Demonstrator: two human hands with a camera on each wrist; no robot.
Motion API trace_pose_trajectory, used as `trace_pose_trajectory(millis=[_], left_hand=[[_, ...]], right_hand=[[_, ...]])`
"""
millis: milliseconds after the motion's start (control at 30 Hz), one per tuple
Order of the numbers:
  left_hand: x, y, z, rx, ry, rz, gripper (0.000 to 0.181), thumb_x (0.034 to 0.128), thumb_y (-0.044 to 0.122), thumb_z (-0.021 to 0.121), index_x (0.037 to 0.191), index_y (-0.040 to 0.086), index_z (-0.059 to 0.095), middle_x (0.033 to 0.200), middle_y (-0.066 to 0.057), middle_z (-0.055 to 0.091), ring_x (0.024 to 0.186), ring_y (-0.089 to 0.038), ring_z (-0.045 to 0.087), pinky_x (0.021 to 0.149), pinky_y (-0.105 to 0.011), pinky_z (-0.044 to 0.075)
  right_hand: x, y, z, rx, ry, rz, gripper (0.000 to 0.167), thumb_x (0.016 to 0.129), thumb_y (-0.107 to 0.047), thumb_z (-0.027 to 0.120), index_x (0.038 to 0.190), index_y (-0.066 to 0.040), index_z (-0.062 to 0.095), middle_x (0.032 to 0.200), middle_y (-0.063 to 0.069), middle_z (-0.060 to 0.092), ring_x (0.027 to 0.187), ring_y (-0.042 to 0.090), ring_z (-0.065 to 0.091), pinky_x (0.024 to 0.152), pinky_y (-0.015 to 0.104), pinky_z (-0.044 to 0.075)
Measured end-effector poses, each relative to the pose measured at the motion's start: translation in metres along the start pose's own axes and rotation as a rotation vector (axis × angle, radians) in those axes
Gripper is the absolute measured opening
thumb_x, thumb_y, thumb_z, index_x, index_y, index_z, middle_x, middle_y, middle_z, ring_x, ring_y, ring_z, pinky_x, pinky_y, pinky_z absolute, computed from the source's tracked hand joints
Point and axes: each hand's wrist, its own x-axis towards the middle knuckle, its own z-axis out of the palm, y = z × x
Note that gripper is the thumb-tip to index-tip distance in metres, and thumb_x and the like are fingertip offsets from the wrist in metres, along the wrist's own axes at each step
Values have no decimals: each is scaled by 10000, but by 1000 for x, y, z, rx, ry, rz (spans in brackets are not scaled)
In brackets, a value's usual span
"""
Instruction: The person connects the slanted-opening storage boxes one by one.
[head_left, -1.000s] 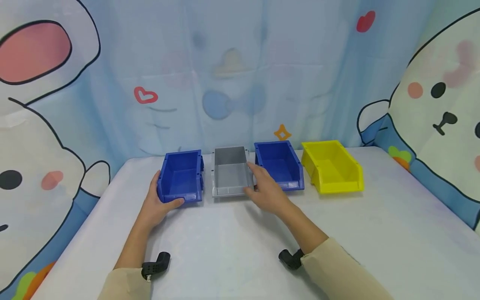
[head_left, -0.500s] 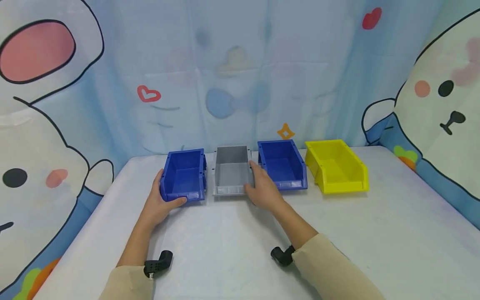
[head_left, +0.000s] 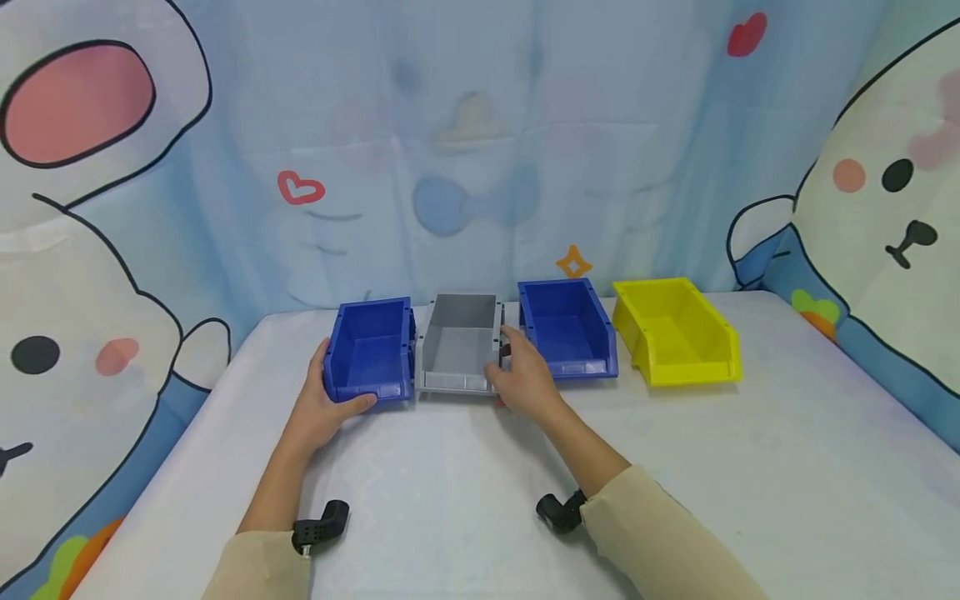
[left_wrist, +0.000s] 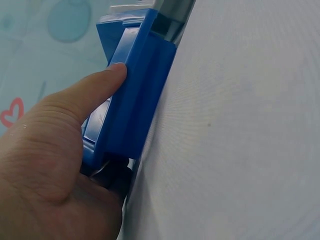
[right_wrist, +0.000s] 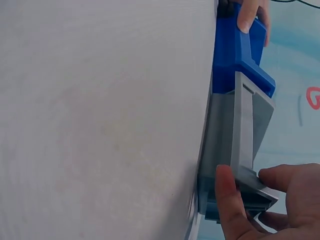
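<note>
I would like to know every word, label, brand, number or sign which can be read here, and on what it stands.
No text or number can be read anywhere: none on the left blue bin, grey bin, right blue bin or yellow bin.
The curtain shows only drawings, including a solid heart and a star.

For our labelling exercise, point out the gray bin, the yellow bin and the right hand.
Gray bin [head_left: 456,350], head view: inside floor.
Yellow bin [head_left: 670,328], head view: inside floor.
Right hand [head_left: 529,382], head view: back.
</note>
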Motion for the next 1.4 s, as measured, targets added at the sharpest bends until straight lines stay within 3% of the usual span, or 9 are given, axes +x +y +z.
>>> trace_pose_trajectory(millis=[100, 200, 267, 433, 633, 1033, 1400], left_hand=[[1, 0, 1, 0, 2, 2, 1227, 862, 367, 841, 1670, 294, -79, 1741, -182, 64, 1580, -465, 138, 1253, -659, 163], [1, 0, 1, -2, 4, -1, 1227, 860, 370, 842, 1670, 296, -77, 1741, -179, 68, 1579, -465, 144, 1253, -658, 166], [0, 0, 0, -3, 6, -4, 1226, 860, 369, 842, 1670, 297, -76, 1742, -177, 68, 1580, -464, 143, 1253, -659, 164], [0, 0, 1, -12, 2, -2, 1218, 864, 354, 842, 1672, 293, -68, 1744, -171, 67, 1583, -457, 136, 1257, -654, 154], [1, 0, 2, -17, -5, 10, 1211, 865, 355, 842, 1672, 302, -60, 1744, -164, 72, 1584, -453, 139, 1258, -649, 157], [2, -1, 1, -21, -5, 19, 1202, 869, 342, 841, 1673, 300, -52, 1743, -167, 79, 1587, -451, 134, 1259, -648, 153], [3, -1, 6, -17, -11, 32, 1171, 868, 337, 839, 1673, 313, -11, 1739, -174, 96, 1585, -447, 150, 1260, -643, 157]], right_hand=[[1, 1, 1, 15, 7, 10, 737, 974, -151, 638, 1619, -60, 292, 1385, 213, 579, 616, 150, 576, 646, 298, 515], [2, 3, 1, 33, 9, 2, 741, 965, -139, 635, 1617, -55, 292, 1356, 220, 585, 572, 162, 612, 617, 283, 531], [2, 2, 1, 49, 9, -7, 740, 963, -131, 632, 1614, -44, 291, 1339, 226, 585, 630, 186, 638, 618, 291, 560], [2, 2, -2, 83, 4, -4, 733, 964, -129, 621, 1613, -48, 290, 1340, 220, 566, 789, 211, 608, 646, 310, 599], [-2, 2, -12, 156, -14, -4, 732, 959, -105, 586, 1621, -63, 277, 1388, 227, 527, 693, 185, 564, 675, 334, 635], [2, 8, -22, 107, 25, -89, 698, 959, -111, 564, 1614, -69, 326, 1471, 203, 530, 906, 240, 664, 728, 312, 562], [9, 4, -20, 172, -2, -71, 662, 1012, -131, 557, 1622, -78, 307, 1468, 199, 513, 1031, 297, 670, 835, 358, 614]])
